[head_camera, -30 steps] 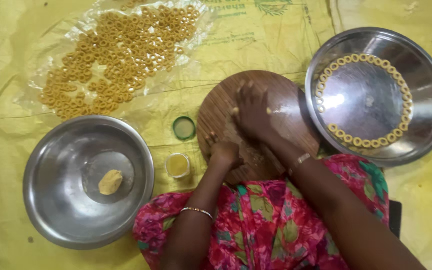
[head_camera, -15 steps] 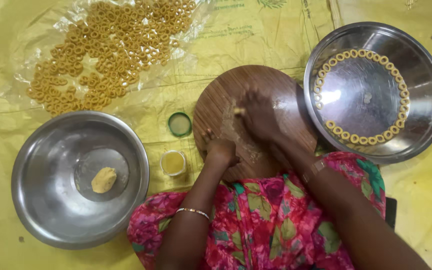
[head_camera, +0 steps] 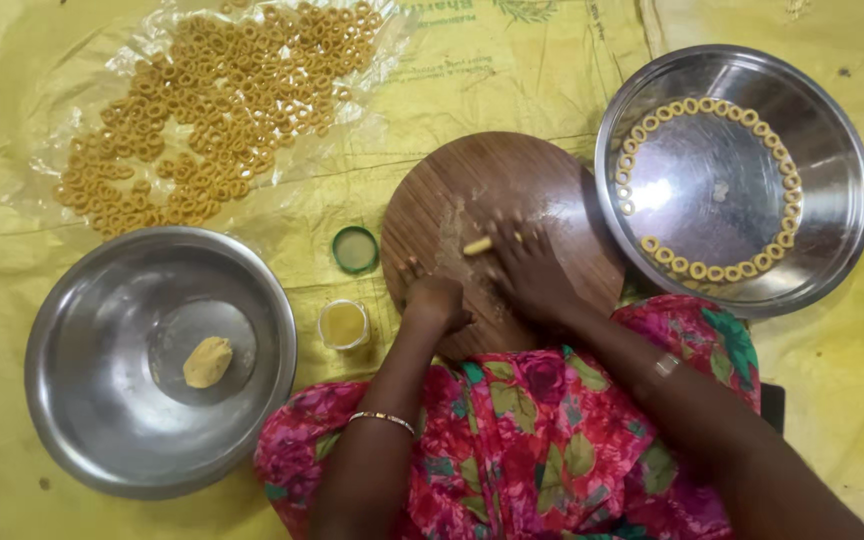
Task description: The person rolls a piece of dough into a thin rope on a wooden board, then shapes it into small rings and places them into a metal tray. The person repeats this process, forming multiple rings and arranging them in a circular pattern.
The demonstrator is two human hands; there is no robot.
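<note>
A round wooden board [head_camera: 497,190], smooth and brown, lies on a yellow sheet [head_camera: 512,80]. On the board's middle, a short pale dough roll [head_camera: 477,245] sticks out just beyond the fingertips of the right hand [head_camera: 532,275], whose fingers are spread flat over it, blurred. The left hand [head_camera: 435,300] rests curled in a loose fist on the board's near-left edge, gripping nothing visible. Right of the board sits a shiny steel plate [head_camera: 832,200] ringed with small dough rings [head_camera: 712,270]. Left of the board: a green lid [head_camera: 355,249], a small open jar [head_camera: 342,324], and a steel bowl [head_camera: 82,400] holding a dough lump [head_camera: 207,361]. Beyond the board, many rings [head_camera: 212,110] lie on clear plastic.
</note>
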